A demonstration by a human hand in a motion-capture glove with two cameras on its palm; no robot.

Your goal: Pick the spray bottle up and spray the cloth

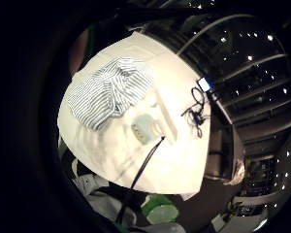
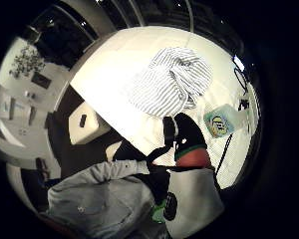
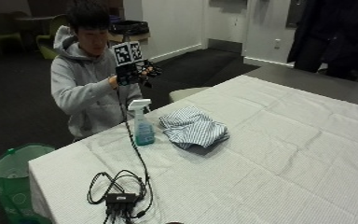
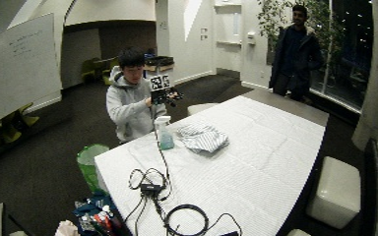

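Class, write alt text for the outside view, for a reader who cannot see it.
A seated person holds their gloved right hand raised at chest height, above a spray bottle standing untouched on a white-clothed table. A crumpled striped cloth lies beside the bottle.

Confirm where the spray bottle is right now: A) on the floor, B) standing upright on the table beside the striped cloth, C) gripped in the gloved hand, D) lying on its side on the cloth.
B: the spray bottle stands upright on the table beside the striped cloth, while the gloved right hand is raised above it.
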